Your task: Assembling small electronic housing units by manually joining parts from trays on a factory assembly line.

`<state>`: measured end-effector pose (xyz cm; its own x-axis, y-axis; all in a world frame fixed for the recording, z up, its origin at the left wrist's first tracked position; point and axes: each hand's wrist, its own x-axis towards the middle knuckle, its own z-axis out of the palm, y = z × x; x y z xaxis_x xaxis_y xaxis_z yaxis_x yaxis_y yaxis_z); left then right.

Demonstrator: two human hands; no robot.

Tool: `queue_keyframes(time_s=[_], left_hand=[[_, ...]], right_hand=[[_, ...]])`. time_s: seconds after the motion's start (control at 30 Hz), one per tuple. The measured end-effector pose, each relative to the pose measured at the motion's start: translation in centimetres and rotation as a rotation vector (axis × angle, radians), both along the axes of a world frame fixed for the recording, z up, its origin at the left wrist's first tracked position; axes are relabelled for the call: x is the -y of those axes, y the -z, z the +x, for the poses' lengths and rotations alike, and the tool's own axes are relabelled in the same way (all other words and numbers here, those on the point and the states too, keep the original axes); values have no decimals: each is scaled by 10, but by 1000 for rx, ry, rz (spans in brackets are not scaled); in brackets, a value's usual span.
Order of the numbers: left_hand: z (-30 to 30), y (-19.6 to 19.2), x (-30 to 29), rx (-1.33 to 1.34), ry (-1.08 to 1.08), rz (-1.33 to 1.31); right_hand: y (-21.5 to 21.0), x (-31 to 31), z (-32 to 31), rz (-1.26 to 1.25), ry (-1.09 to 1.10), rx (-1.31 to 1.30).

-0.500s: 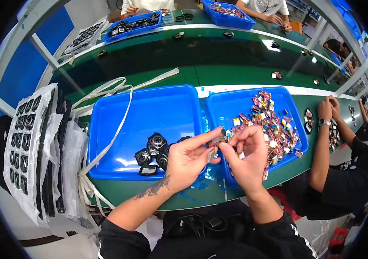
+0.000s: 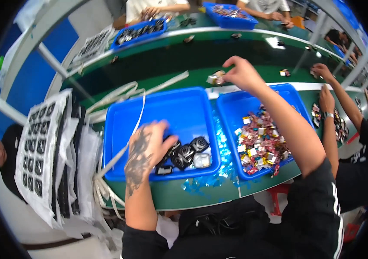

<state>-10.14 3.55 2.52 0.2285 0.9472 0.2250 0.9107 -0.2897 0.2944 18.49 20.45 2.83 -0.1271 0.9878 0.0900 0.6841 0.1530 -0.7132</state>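
Observation:
My right hand [image 2: 243, 74] reaches over the green belt beyond the trays. Its thumb and fingers close on the edge of a small silver, white and pinkish electronic part [image 2: 215, 77], low over the belt. Somewhat blurred, my left hand [image 2: 148, 140] is above the left blue tray [image 2: 125, 113], thumb and fingers apart, with nothing seen in it. Just right of it lie several black round-faced housings [image 2: 183, 156], partly hidden by the hand, and a pale, clear-looking piece [image 2: 202, 160]. Small pink, white and yellow parts [image 2: 261, 142] heap in the right blue tray [image 2: 231, 114].
A white strap [image 2: 121, 152] crosses the left tray's edge. Stacked white trays of black housings [image 2: 37, 146] stand at far left. Blue film scraps [image 2: 210, 183] litter the green table. Co-workers' hands [image 2: 327, 101] are at the right, with others across the belt.
My hands have parted. The right went forward over the belt with the small part; the left moved left over the black housings. The view has shifted slightly.

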Motion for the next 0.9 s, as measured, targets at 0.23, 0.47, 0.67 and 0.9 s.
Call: queue_keyframes(time_s=[0.23, 0.47, 0.67, 0.9], left_hand=[[-3, -3, 8, 38, -51, -315], [42, 0, -4, 624, 10, 170], [71, 10, 2, 455, 208, 464], [71, 13, 12, 1371, 380, -482]], right_hand=[[51, -48, -5, -9, 135, 266], [-6, 36, -16, 71, -253, -77], [-26, 135, -34, -484, -367, -562], [-10, 146, -31, -280, -358, -601]])
